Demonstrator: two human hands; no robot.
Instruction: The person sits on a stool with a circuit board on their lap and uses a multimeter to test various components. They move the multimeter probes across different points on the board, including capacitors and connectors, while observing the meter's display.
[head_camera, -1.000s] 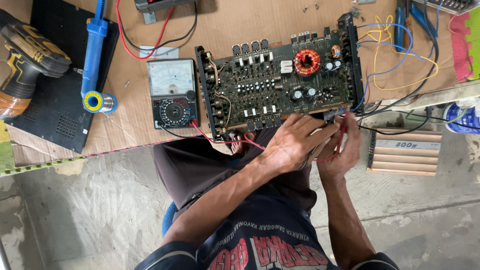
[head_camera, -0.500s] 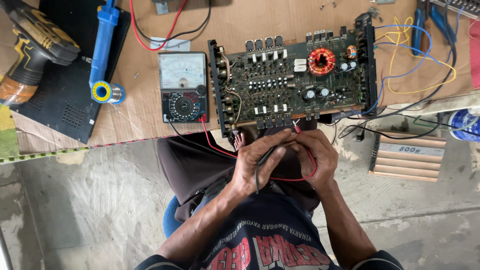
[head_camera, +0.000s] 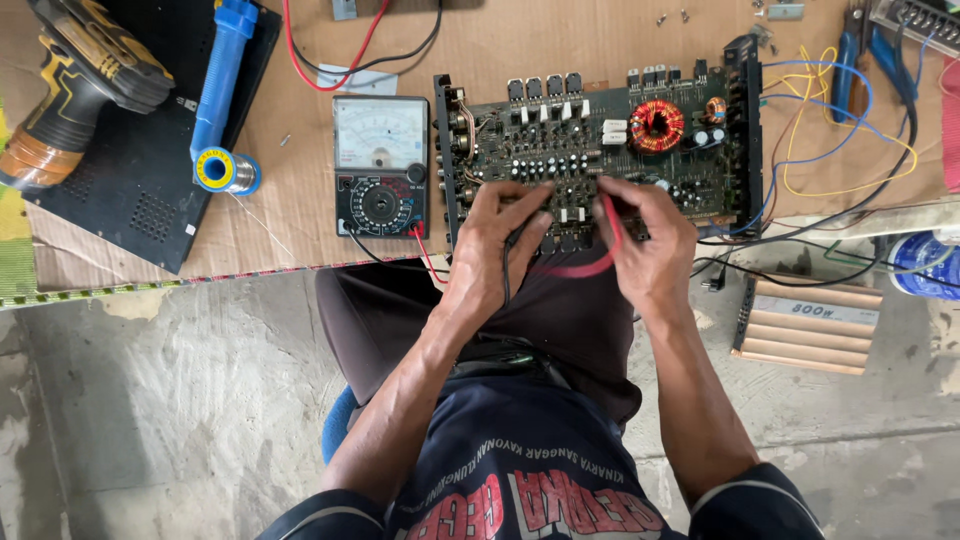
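Both hands sit on the near edge of the circuit board (head_camera: 600, 150), which runs left-right. Right hand (head_camera: 650, 240) pinches the red probe (head_camera: 610, 215); left hand (head_camera: 500, 240) seems closed around the black lead (head_camera: 505, 275).

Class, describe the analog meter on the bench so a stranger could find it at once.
Start at the big green circuit board on the wooden bench. Just left of it, touching its edge, lies the meter. It alone has a pale needle-dial window above a round black selector knob.
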